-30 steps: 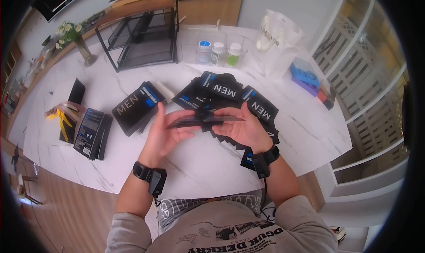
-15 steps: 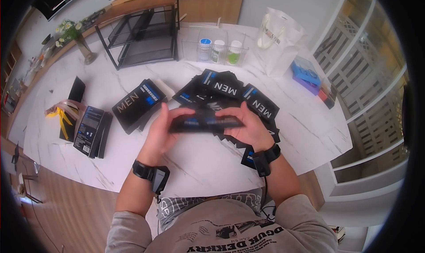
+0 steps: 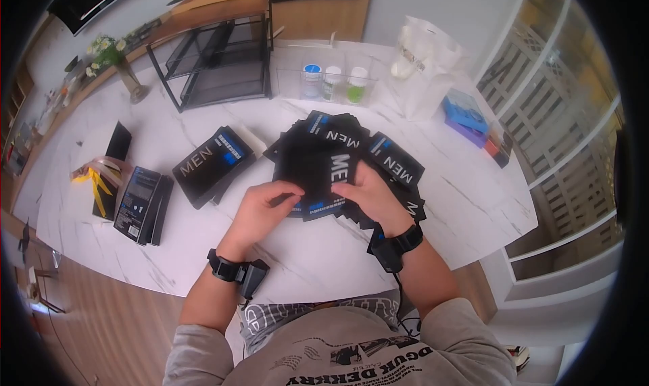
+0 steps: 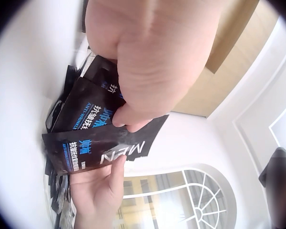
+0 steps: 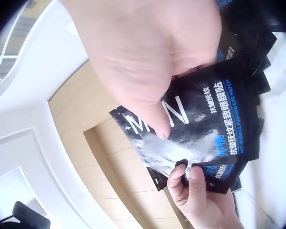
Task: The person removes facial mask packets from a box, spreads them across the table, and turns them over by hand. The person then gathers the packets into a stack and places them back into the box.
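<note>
Both hands hold a few black eye patch sachets, overlapping one another, over the near part of the pile. My right hand grips them at the right side, its thumb lying across the "MEN" lettering on the top eye patch sachet. Thumb and forefinger of my left hand pinch the lower left edge; in the right wrist view the left hand is at a corner of the sachets. Behind them, a spread pile of matching sachets covers the table's middle.
Left of the hands lies a stack of black "MEN" boxes; more black boxes stand beside a ribboned box. Farther back are a black mesh rack, a clear organizer with bottles, a white paper bag and a blue box.
The sachets, seen almost edge-on between both hands, have turned so their printed front shows. My left hand has shifted down and right to their lower edge; the right thumb now lies across the front.
</note>
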Tool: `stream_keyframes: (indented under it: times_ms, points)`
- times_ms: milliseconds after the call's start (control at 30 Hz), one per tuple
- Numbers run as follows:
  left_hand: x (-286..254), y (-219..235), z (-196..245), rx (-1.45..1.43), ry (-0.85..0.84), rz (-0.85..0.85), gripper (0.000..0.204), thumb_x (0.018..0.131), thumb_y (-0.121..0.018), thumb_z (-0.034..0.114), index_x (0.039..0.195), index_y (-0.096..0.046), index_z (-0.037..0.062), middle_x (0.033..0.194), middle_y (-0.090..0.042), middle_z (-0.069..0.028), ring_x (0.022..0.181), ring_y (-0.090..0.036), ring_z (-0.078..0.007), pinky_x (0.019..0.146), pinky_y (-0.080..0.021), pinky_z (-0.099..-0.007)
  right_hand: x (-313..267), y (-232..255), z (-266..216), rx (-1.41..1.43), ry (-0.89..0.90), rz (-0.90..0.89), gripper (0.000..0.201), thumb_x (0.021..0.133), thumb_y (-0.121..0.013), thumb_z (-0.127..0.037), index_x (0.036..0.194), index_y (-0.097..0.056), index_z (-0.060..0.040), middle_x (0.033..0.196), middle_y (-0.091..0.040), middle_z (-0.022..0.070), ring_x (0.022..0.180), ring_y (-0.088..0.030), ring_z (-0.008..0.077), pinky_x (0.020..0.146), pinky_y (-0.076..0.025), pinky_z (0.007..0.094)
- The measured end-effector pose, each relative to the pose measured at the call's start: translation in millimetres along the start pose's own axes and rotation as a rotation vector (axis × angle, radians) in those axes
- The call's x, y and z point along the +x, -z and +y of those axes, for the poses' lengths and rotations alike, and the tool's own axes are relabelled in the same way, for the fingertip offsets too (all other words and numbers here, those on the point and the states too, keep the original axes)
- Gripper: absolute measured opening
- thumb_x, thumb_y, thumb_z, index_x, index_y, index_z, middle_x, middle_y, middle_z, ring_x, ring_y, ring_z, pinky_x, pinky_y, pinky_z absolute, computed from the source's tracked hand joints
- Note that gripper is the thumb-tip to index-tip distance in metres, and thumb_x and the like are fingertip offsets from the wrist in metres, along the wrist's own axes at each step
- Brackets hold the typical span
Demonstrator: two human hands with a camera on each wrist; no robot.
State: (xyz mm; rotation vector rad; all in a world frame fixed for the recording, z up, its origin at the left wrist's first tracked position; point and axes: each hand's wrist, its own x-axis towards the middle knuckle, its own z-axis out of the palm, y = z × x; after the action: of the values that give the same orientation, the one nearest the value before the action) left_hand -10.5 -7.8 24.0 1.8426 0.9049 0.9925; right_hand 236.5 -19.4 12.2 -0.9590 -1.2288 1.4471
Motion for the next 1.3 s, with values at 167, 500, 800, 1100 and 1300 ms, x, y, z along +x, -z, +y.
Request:
stream_keyframes:
  times_ms: [167,500,800,1100,1300]
  points:
    - [-3,3,7,0.072,-0.034,-0.049,0.014,0.085,-0.066,-0.004,0.098,-0.070,0.0021,0.105,-0.066,-0.0129,0.095,-0.066,-0.0237,0.084,-0.051,-0.0296,-12,-10,-15,-0.248,-0.003,0.091,0.023,0.093,-0.069,-0.014,0.109,-0.069,0.0024,0.096,-0.071,0.0024,0.085,-0.060,0.0074,0.077,-0.050,0.0246]
    - [5,-2,2,-0.250,-0.129,0.158,0.020,0.076,-0.066,-0.011,0.093,-0.065,-0.0010,0.104,-0.063,-0.0109,0.105,-0.061,-0.0234,0.096,-0.045,-0.0337,-12,-13,-22,-0.606,0.562,-0.032,0.035,0.083,-0.068,0.003,0.117,-0.070,-0.0056,0.116,-0.071,0.0116,0.106,-0.068,0.0262,0.092,-0.053,0.0322]
    - [6,5,-1,0.095,-0.276,0.001,0.035,0.072,-0.067,-0.014,0.105,-0.071,-0.0028,0.102,-0.068,-0.0139,0.093,-0.067,-0.0267,0.082,-0.053,-0.0315,-13,-15,-23,-0.675,0.628,-0.137,0.040,0.077,-0.077,-0.005,0.116,-0.071,-0.0078,0.120,-0.070,0.0096,0.113,-0.065,0.0276,0.099,-0.050,0.0358]
    - [5,5,-3,0.102,-0.294,0.017,0.034,0.073,-0.068,-0.013,0.105,-0.070,-0.0030,0.105,-0.069,-0.0151,0.096,-0.067,-0.0282,0.084,-0.054,-0.0328,-12,-15,-21,-0.668,0.644,-0.142,0.040,0.076,-0.077,-0.006,0.116,-0.071,-0.0069,0.120,-0.070,0.0092,0.111,-0.066,0.0273,0.097,-0.050,0.0351]
    - [6,6,-3,0.109,-0.311,0.010,0.035,0.074,-0.068,-0.013,0.107,-0.070,-0.0022,0.105,-0.069,-0.0147,0.096,-0.067,-0.0274,0.084,-0.054,-0.0326,-12,-16,-21,-0.664,0.648,-0.135,0.038,0.079,-0.072,0.000,0.116,-0.070,-0.0062,0.120,-0.070,0.0100,0.110,-0.066,0.0280,0.097,-0.050,0.0352]
